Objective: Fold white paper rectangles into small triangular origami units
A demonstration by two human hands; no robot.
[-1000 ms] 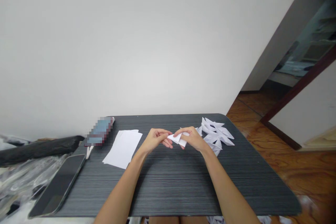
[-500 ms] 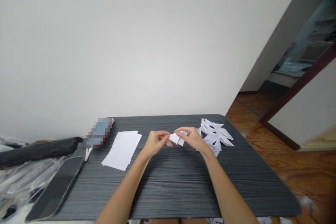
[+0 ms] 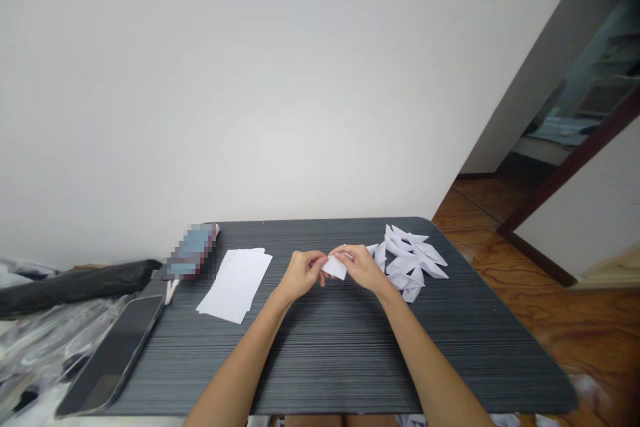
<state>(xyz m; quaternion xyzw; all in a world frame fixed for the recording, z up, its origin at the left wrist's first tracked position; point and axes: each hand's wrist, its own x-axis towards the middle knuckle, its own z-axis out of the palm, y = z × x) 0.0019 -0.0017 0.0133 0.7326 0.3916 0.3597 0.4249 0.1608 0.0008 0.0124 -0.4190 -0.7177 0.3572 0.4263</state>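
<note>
A small folded piece of white paper is held just above the dark table. My left hand pinches its left corner between thumb and fingers. On the opposite side my right hand grips the paper's upper right part, its fingers covering some of the folds. Just right of that hand lies a pile of folded white paper pieces with pointed ends. Left of my left hand are a few flat white paper sheets, stacked unevenly.
A phone lies at the table's left front edge. Behind it is a blurred-out blue and red object. Left of the table are a black wrapped roll and clear plastic. A white wall stands behind the table.
My right hand has shifted slightly left, closer to my left hand. The paper between them is turned a little and shows less of its folded flap.
</note>
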